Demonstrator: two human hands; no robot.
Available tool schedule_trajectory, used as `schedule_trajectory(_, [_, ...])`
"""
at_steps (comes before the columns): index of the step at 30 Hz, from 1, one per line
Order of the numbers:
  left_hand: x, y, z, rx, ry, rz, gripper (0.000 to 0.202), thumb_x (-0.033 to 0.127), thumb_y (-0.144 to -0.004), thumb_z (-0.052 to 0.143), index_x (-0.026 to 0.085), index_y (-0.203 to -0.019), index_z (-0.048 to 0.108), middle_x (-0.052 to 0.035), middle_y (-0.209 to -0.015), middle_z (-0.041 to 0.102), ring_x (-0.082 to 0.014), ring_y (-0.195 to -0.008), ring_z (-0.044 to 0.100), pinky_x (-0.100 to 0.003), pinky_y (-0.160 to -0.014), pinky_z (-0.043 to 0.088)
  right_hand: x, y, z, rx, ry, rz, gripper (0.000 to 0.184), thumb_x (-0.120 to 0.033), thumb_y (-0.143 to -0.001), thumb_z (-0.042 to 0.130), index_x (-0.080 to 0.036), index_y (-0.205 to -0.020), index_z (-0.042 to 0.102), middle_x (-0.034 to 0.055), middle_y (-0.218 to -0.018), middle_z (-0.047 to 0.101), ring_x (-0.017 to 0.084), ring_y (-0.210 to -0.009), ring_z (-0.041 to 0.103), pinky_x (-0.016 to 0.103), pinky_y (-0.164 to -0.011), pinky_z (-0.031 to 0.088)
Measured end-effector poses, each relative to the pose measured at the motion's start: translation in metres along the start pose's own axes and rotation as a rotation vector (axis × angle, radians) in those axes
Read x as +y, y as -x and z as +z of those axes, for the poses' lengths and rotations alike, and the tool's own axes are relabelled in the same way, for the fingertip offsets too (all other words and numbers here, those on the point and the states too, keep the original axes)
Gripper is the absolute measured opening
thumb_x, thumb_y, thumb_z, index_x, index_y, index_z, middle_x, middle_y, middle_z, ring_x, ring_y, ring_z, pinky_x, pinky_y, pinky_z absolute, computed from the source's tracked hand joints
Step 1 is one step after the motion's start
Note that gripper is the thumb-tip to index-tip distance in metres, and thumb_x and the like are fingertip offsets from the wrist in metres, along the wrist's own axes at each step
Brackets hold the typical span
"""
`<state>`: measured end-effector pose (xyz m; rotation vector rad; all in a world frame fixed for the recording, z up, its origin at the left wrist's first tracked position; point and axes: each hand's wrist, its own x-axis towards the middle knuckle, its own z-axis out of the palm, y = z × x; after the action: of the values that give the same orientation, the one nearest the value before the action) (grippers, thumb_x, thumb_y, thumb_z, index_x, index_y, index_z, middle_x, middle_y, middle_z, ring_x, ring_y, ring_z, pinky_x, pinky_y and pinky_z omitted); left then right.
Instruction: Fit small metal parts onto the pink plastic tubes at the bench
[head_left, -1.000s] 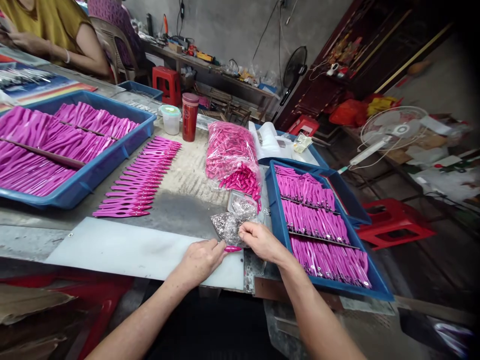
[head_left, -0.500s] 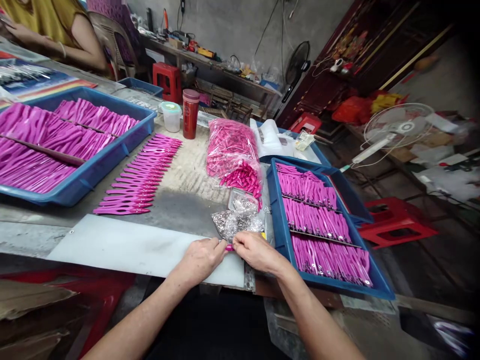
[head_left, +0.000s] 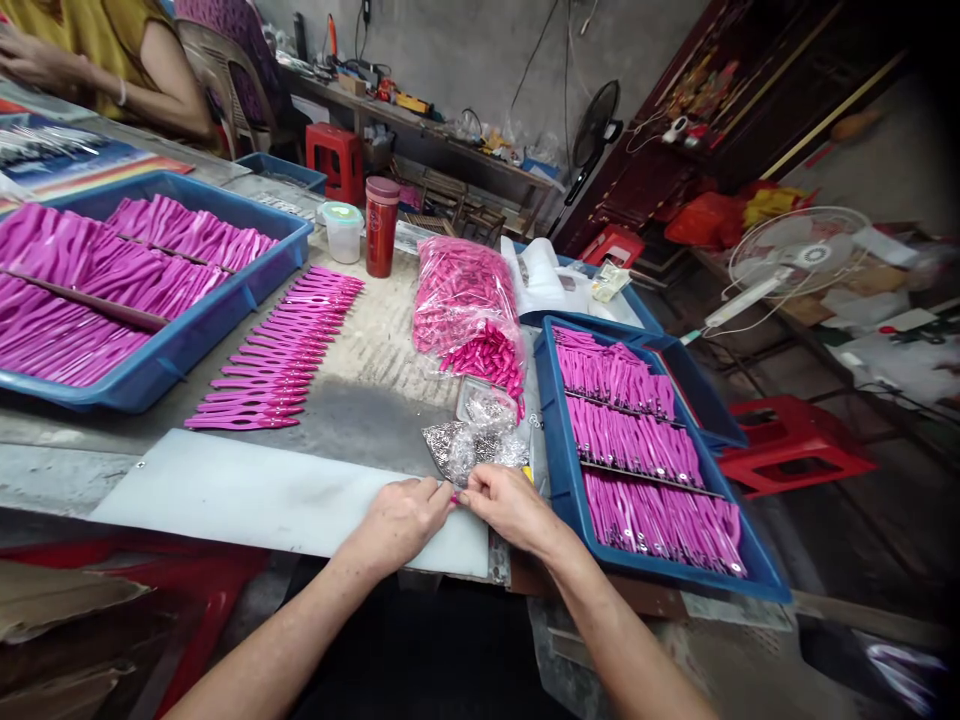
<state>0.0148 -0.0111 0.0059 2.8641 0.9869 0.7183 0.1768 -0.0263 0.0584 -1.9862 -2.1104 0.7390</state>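
My left hand is closed, pinching a small pink plastic piece mostly covered by the fingers. Right against it, my right hand is closed with thumb and fingertips pressed together at the piece's end; whatever lies in that pinch is too small to make out. Both hands are over the right end of a pale flat board. Just beyond the fingertips lies a clear plastic bag of small metal parts. Behind it, pink pieces spill from a larger plastic bag.
On the right stands a blue tray of purple handle-like parts; a bigger blue tray of them is at left. A row of pink-tipped parts lies between. A red tumbler and lidded tub stand behind. Another person sits far left.
My right hand has shifted slightly left toward my left hand, and less of the pink piece shows between the fingers. The other person's hands at far left have moved a little.
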Motion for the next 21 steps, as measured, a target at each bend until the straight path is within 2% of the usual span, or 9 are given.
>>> schedule_trajectory(3, [0.0,-0.001,-0.001,0.013,-0.013,-0.012,0.019,0.024,-0.085,0.039,0.018,-0.07,0.049,0.0018,-0.055,0.049,-0.0106,-0.048,0.049,-0.023,-0.045,0.031,0.008,-0.004,-0.01,0.08,-0.025,0.016,0.018,-0.026,-0.078,0.045,-0.017,-0.065,0.055,-0.0018,-0.063,0.055,0.01,-0.06,0.048,0.019,-0.055,0.031])
schedule_trajectory(7, [-0.001,-0.001,-0.001,0.034,-0.016,-0.005,0.018,0.024,-0.084,0.041,0.018,-0.07,0.05,0.002,-0.055,0.049,-0.0106,-0.047,0.049,-0.024,-0.044,0.03,0.017,-0.015,-0.019,0.176,0.14,0.037,0.02,-0.019,-0.08,0.041,-0.017,-0.075,0.06,0.0017,-0.075,0.061,0.012,-0.071,0.053,0.02,-0.065,0.035])
schedule_trajectory(13, [-0.002,-0.001,0.001,0.055,-0.018,-0.007,0.02,0.025,-0.085,0.039,0.018,-0.07,0.05,0.0017,-0.055,0.049,-0.011,-0.047,0.049,-0.024,-0.044,0.031,0.017,-0.032,-0.014,0.013,0.462,0.081,0.025,-0.021,-0.081,0.038,-0.019,-0.081,0.062,0.0041,-0.085,0.063,0.015,-0.081,0.057,0.023,-0.068,0.036])
schedule_trajectory(21, [-0.002,-0.001,0.003,0.052,-0.031,-0.006,0.02,0.026,-0.084,0.04,0.019,-0.07,0.052,0.0015,-0.055,0.049,-0.0112,-0.048,0.048,-0.024,-0.045,0.03,0.011,-0.043,-0.011,-0.069,0.528,0.121,0.029,-0.022,-0.08,0.037,-0.015,-0.083,0.065,0.0112,-0.087,0.066,0.021,-0.082,0.06,0.027,-0.068,0.04])
